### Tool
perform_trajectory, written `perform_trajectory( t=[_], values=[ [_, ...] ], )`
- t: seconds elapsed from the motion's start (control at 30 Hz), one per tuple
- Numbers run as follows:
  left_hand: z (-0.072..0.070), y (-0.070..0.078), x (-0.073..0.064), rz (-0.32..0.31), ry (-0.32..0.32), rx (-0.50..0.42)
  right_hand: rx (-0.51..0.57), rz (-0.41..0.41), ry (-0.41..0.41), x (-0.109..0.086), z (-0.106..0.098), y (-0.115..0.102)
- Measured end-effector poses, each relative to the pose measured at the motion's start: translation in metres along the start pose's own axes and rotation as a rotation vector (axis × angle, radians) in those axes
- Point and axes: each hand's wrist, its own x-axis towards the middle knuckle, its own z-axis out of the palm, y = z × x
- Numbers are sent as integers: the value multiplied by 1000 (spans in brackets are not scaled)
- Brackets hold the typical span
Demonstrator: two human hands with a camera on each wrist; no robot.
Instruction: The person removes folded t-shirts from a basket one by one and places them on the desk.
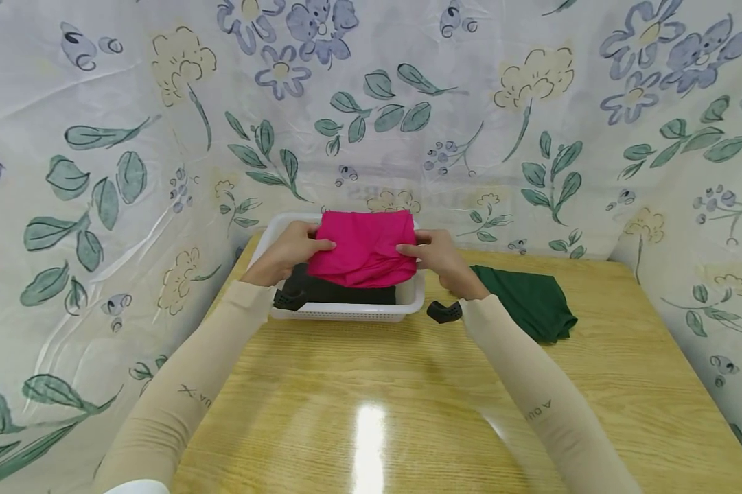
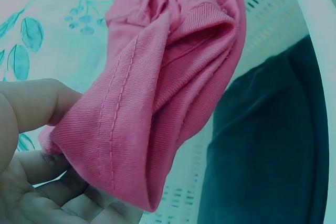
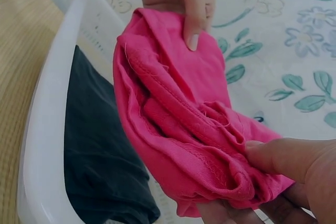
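Observation:
A folded pink garment (image 1: 364, 247) with stitched hems is held up over a white plastic basket (image 1: 346, 314). My left hand (image 1: 292, 248) pinches its left side, thumb on top and fingers beneath. At the opposite side my right hand (image 1: 438, 257) grips it the same way, and the right wrist view shows layered edges between thumb and fingers (image 3: 286, 158). Below the pink garment, a dark folded cloth (image 3: 102, 145) lies inside the basket. Seen from the left wrist, the pink garment (image 2: 142, 93) hangs beside the basket's perforated wall.
On the wooden table (image 1: 321, 384), a dark green folded cloth (image 1: 528, 302) lies right of the basket, partly behind my right forearm. A flower-patterned sheet (image 1: 371, 158) hangs along the back and both sides.

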Motion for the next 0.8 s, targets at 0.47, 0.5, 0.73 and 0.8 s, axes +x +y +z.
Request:
perform_trajectory(
  t=[0.47,0.5,0.73,0.8],
  values=[
    [22,14,7,26,-25,-15,-3,-30,-14,-12,-30,5],
    [24,15,8,26,-29,-19,-4,-24,-10,-13,-32,5],
    [36,21,8,31,-36,-26,8,-15,-3,-16,-46,9],
    [39,23,8,29,-38,-32,10,-18,5,-18,-49,9]
  ],
)
